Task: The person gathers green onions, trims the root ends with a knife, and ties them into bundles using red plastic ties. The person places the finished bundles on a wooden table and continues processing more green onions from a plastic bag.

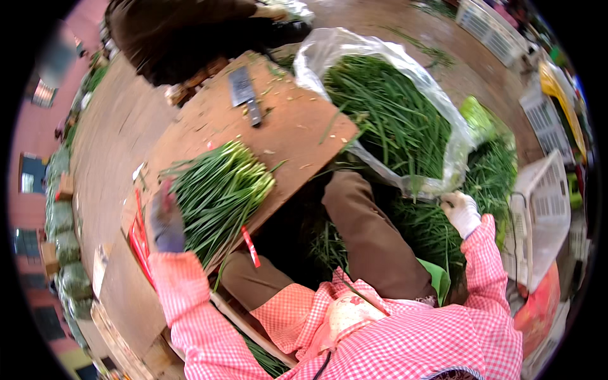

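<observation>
My left hand (pixel 167 219), in a dirty glove, is beside the leaf ends of a bunch of green garlic chives or similar stalks (pixel 223 185) on the wooden board (pixel 304 128); blur hides whether it grips them. A red strip (pixel 250 247) hangs at the board's near edge. My right hand (pixel 460 211), in a white glove, has its fingers curled at the near rim of a clear plastic bag (pixel 453 114). Long green leaves (pixel 389 114) fill that bag. A cleaver (pixel 244 92) lies flat on the far part of the board among cut scraps.
Another person's dark-clothed leg (pixel 190 38) is beyond the board. More greens (pixel 491 166) lie right of the bag, near a white plastic crate (pixel 536 213). Red strips (pixel 138 237) lie at the board's left. Further crates (pixel 491 31) stand on the floor at the far right.
</observation>
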`<state>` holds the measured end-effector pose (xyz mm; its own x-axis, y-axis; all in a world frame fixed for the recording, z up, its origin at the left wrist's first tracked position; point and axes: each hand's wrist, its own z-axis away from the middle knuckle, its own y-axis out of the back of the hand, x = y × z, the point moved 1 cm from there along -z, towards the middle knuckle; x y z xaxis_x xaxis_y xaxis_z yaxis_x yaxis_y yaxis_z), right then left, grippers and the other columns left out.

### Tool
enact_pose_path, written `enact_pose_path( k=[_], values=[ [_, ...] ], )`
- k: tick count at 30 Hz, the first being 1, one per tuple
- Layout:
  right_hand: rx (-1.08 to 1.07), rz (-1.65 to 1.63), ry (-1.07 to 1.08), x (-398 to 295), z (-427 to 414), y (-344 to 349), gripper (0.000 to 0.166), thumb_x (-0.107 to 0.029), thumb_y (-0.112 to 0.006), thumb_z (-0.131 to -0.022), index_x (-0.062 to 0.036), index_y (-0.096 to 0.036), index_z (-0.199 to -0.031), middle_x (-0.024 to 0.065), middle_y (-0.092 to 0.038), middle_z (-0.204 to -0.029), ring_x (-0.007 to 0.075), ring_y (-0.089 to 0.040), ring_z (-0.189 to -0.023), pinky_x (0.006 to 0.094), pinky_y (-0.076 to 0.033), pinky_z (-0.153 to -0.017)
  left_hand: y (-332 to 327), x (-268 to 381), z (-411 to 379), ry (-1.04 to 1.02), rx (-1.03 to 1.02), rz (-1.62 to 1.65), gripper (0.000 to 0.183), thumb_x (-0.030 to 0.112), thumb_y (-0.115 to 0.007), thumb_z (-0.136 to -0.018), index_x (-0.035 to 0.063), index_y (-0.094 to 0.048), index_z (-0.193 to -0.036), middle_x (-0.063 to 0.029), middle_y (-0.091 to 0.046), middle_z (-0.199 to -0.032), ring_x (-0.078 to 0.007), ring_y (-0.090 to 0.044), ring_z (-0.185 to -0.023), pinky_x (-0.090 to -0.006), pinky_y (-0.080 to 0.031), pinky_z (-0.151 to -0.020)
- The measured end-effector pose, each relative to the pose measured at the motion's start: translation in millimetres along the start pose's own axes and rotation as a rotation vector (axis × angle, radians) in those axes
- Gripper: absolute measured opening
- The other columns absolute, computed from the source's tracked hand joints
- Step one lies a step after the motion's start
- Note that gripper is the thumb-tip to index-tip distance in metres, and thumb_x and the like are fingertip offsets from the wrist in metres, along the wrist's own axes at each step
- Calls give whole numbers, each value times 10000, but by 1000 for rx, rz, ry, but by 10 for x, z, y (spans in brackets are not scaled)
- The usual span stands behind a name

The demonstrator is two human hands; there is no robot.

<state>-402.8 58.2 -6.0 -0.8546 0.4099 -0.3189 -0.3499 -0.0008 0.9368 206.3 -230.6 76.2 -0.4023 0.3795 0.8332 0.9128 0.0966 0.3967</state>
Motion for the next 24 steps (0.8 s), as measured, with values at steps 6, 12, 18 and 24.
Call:
enact_pose_path(
  k=[6, 12, 18, 24],
  values=[
    [-30, 7, -2, 30, -23, 85, 243, -219, -648, -787, -81, -698, -980, 162, -661, -912, 335, -638, -862, 406, -512, -783, -453, 2019, 517, -48, -226, -103, 346, 84, -408, -990, -62, -481, -1295, -159, -610, -1173, -180, -589, -948, -280, -481, -788],
    [-50, -63, -91, 352, 94, 84, 235, -230, -649, -788, -72, -700, -954, 165, -671, -886, 341, -645, -853, 415, -518, -761, -1802, 2185, 1346, 161, -855, -93, 419, 66, -567, -891, -14, -472, -1291, -205, -594, -1134, -283, -602, -946, -347, -507, -817],
    [53, -196, 7, 445, -165, 80, 196, -233, -643, -801, -76, -702, -903, 165, -664, -833, 329, -649, -794, 411, -520, -711, -2053, 1385, 1707, -69, -749, -265, 584, 95, -648, -840, -10, -382, -1349, -227, -447, -1296, -357, -522, -1099, -384, -489, -889],
    [6, -271, 179, 110, -780, -91, 163, -198, -601, -834, -83, -677, -919, 155, -660, -903, 339, -649, -798, 400, -527, -711, -2538, 1553, 1578, -33, -731, -235, 507, 75, -641, -846, -19, -445, -1304, -204, -481, -1267, -326, -525, -1105, -373, -470, -922]
  ],
)
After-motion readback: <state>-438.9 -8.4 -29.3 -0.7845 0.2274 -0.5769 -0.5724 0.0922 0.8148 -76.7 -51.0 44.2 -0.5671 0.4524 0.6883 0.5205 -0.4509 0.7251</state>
